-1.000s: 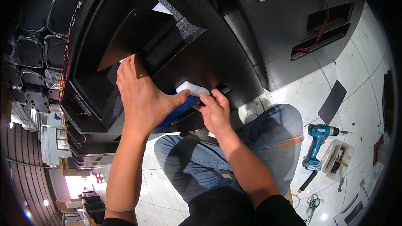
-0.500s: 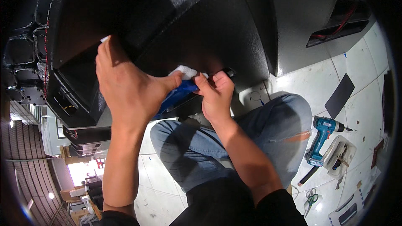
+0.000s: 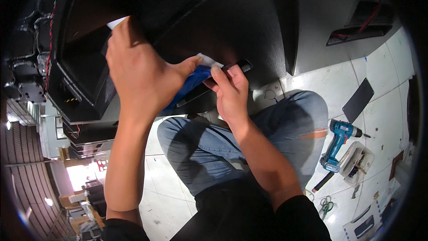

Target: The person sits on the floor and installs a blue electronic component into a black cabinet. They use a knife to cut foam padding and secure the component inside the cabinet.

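A thin blue-and-white piece [image 3: 189, 82], perhaps film or a soft packet, is bent between my hands against a large black textured cabinet [image 3: 249, 22]. My left hand [image 3: 147, 73] grips it with thumb and fingers; a white corner shows past the fingertips, and the palm side is hidden. My right hand [image 3: 232, 91] pinches the white edge near the thumb, fingers curled. Just beyond the right fingers lies a dark slot or glossy strip [image 3: 245, 66] on the cabinet.
My crossed legs in jeans [image 3: 285, 129] are below. On the tiled floor at right are a teal cordless drill [image 3: 339, 143], a clear tray of small parts [image 3: 356, 165], scissors [image 3: 327, 205] and a black plate [image 3: 358, 100]. Red wires [image 3: 370, 24] show in a cabinet opening.
The view has shifted slightly. Both hands still hold the blue-and-white piece; more of its white corner shows by my left fingertips, and the white part between the thumbs looks flatter.
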A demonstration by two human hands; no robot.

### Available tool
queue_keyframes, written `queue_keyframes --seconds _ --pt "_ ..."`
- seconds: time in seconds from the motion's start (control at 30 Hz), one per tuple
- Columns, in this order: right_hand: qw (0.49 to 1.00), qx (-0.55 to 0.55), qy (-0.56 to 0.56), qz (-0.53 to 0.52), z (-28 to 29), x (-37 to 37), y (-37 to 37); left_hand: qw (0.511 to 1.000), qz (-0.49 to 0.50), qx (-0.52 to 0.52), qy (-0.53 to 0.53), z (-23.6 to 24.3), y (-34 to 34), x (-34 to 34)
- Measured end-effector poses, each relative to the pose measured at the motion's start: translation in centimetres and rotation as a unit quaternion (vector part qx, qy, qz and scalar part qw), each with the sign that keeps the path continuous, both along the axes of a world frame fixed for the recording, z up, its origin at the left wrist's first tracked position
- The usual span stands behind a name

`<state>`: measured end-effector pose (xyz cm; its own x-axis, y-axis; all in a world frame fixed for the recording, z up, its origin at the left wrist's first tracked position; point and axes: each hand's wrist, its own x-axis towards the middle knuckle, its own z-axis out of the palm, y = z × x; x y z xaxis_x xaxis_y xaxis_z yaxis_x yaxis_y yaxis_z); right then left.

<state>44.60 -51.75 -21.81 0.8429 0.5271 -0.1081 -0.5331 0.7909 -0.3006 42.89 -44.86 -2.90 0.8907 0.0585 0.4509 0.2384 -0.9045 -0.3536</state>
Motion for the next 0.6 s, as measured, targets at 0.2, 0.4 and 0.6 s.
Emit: queue_keyframes --seconds 0.2,0.4,0.6 --pt "0.938 -0.266 -0.171 -0.14 -0.5 -3.5 -3.4 0.985 -0.037 -0.167 0.036 2.8 0.4 -1.6" --pt "0.418 -0.358 -0.793 -0.261 7.4 -2.9 -5.2 0.989 -0.038 -0.137 -0.046 6.4 4.9 -8.6" --pt "0.203 -0.384 -0.877 -0.204 8.7 -1.5 -2.3 0.956 0.032 -0.271 0.107 5.9 11.1 -10.0"
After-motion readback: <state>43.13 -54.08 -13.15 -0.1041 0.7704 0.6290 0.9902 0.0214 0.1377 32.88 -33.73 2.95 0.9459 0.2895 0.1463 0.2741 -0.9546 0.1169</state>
